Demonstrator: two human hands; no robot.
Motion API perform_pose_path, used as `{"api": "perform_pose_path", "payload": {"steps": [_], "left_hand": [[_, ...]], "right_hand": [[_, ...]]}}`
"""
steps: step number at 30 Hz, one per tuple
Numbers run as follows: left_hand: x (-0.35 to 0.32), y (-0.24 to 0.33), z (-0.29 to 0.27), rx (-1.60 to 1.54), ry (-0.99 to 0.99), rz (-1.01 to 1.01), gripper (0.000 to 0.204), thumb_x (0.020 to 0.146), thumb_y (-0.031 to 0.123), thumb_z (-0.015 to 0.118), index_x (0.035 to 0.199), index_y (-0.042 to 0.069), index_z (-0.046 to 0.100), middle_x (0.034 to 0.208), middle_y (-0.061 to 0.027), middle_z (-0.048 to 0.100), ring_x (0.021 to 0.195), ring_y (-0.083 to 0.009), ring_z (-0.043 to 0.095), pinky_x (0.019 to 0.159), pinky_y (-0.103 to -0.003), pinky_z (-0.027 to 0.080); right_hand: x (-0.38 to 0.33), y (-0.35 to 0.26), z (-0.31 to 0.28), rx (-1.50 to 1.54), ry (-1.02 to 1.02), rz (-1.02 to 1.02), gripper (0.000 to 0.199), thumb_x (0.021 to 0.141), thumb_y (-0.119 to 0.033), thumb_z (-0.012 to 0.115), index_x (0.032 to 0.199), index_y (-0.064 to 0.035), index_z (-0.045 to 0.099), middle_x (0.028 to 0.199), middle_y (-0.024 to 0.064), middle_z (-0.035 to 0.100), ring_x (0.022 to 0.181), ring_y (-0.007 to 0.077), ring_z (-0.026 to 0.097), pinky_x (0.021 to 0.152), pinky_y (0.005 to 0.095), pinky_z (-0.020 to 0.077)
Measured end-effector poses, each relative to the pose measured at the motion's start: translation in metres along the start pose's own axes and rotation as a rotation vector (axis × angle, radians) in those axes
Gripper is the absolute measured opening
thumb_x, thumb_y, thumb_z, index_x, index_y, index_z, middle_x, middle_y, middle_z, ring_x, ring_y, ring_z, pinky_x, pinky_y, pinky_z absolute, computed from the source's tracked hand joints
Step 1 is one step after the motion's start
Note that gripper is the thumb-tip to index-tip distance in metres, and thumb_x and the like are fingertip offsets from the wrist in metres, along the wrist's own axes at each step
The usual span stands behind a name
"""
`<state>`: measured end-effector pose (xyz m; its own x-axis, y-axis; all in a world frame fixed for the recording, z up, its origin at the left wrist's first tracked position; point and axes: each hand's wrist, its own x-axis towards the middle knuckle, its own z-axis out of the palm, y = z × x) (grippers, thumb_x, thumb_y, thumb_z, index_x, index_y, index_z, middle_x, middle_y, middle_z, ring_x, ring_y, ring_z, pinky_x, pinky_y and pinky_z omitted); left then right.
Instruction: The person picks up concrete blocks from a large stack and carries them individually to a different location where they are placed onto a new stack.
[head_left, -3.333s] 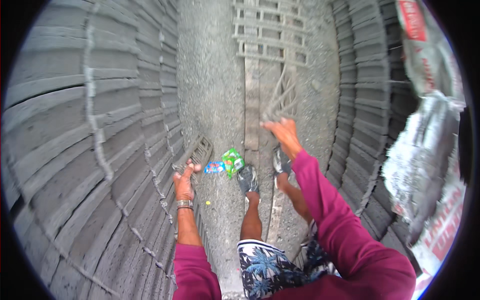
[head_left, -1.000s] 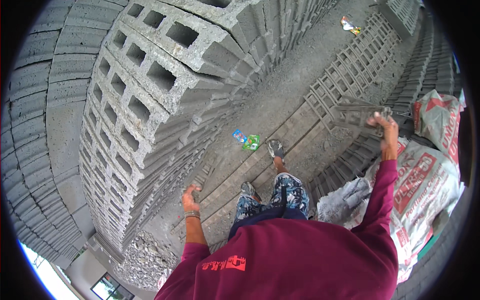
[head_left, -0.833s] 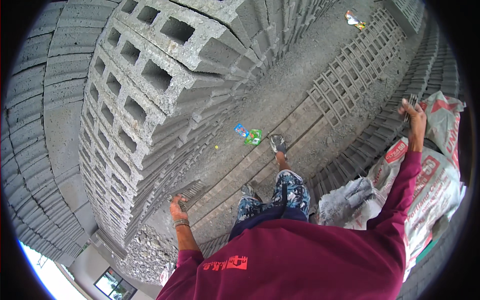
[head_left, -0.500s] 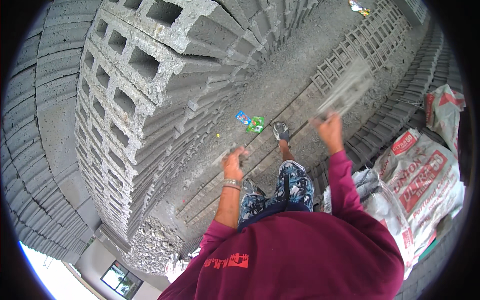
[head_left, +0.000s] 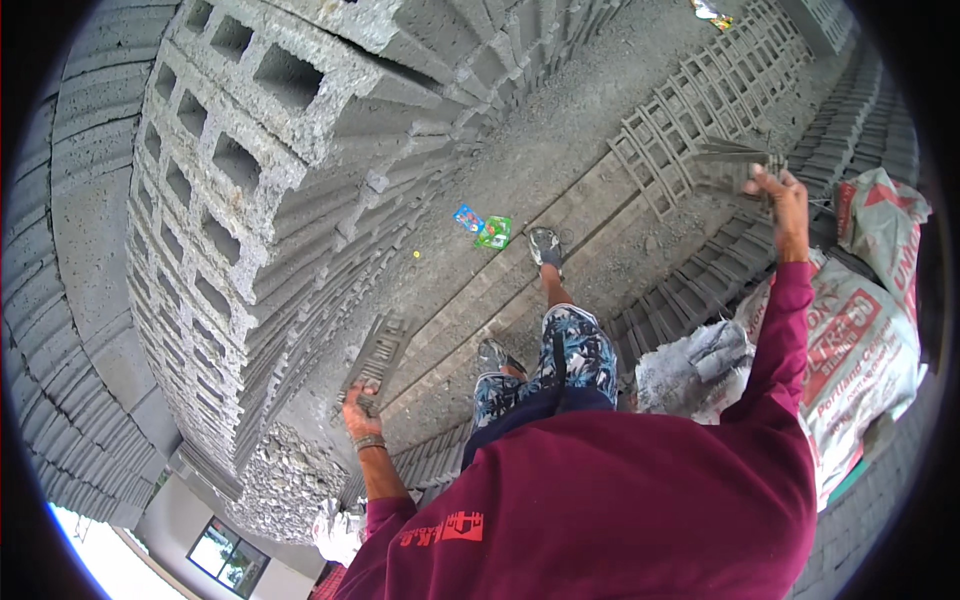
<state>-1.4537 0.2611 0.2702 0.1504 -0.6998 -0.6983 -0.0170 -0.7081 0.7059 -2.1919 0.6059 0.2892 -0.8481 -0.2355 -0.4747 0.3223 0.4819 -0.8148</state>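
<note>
"What is the left hand (head_left: 360, 412) doing?"

"It's low, left of the middle of the frame. Its grip is pinching the near end of a grey slotted frame (head_left: 382, 345). The slotted frame leans up and to the right from the fingers."

"And the right hand (head_left: 788, 205)?"

"It's in the upper right. Its grip is pinching the end of another grey frame (head_left: 735, 170), which sticks out to the left. That one is a bit blurry."

"What's near it?"

"A long row of crisscross frames (head_left: 705, 110) lies on the ground, up at the top right. Long flat planks (head_left: 450, 330) run down from there to the lower middle."

"Any bright things?"

"Yes! A green packet (head_left: 494, 232) and a blue packet (head_left: 468, 219) lie side by side near the middle."

"And at the sides?"

"Big hollow blocks (head_left: 270, 200) are stacked on the left. Red and white sacks (head_left: 860, 340) are on the right, below the right hand."
</note>
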Motion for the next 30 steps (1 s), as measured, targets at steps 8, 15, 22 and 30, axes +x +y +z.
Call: {"api": "perform_pose_path", "payload": {"steps": [8, 15, 22, 30], "left_hand": [[0.024, -0.027, 0.062, 0.387, 0.183, 0.016, 0.015, 0.079, 0.012, 0.07, 0.088, 0.0, 0.066, 0.074, -0.0103, 0.069, 0.065, -0.0196, 0.064, 0.065, -0.032, 0.053], [-0.047, -0.051, 0.198, -0.086, -0.329, -0.234, 0.018, 0.08, 0.013, 0.074, 0.091, -0.001, 0.067, 0.07, -0.0089, 0.066, 0.069, -0.0219, 0.066, 0.063, -0.032, 0.05], [-0.042, -0.029, 0.046, 0.213, -0.506, -0.156, 0.019, 0.082, 0.014, 0.072, 0.09, -0.002, 0.068, 0.08, -0.0112, 0.071, 0.071, -0.0213, 0.067, 0.069, -0.032, 0.05], [-0.049, -0.014, -0.185, -0.391, -0.458, -0.215, 0.023, 0.084, 0.013, 0.072, 0.098, -0.005, 0.067, 0.093, -0.0189, 0.072, 0.088, -0.0259, 0.069, 0.083, -0.038, 0.054]], "right_hand": [[0.011, 0.026, 0.054, -0.291, 0.176, -0.395, 0.028, 0.082, -0.02, 0.075, 0.09, 0.0042, 0.065, 0.081, 0.0025, 0.063, 0.078, 0.011, 0.055, 0.068, 0.0271, 0.0444], [-0.261, 0.107, 0.283, -0.176, -0.639, -0.079, 0.04, 0.071, -0.022, 0.083, 0.095, 0.0052, 0.067, 0.094, 0.0155, 0.068, 0.09, 0.0234, 0.06, 0.083, 0.0401, 0.0472], [-0.351, 0.077, 0.345, -0.442, -0.816, -0.333, 0.049, 0.077, -0.029, 0.08, 0.097, 0.0112, 0.06, 0.073, 0.0144, 0.063, 0.07, 0.0176, 0.063, 0.064, 0.03, 0.0484], [-0.525, 0.08, 0.472, -0.266, -0.908, -0.196, 0.035, 0.086, -0.02, 0.072, 0.074, -0.0016, 0.045, 0.068, 0.0099, 0.064, 0.061, 0.0132, 0.063, 0.052, 0.0279, 0.0509]]}}
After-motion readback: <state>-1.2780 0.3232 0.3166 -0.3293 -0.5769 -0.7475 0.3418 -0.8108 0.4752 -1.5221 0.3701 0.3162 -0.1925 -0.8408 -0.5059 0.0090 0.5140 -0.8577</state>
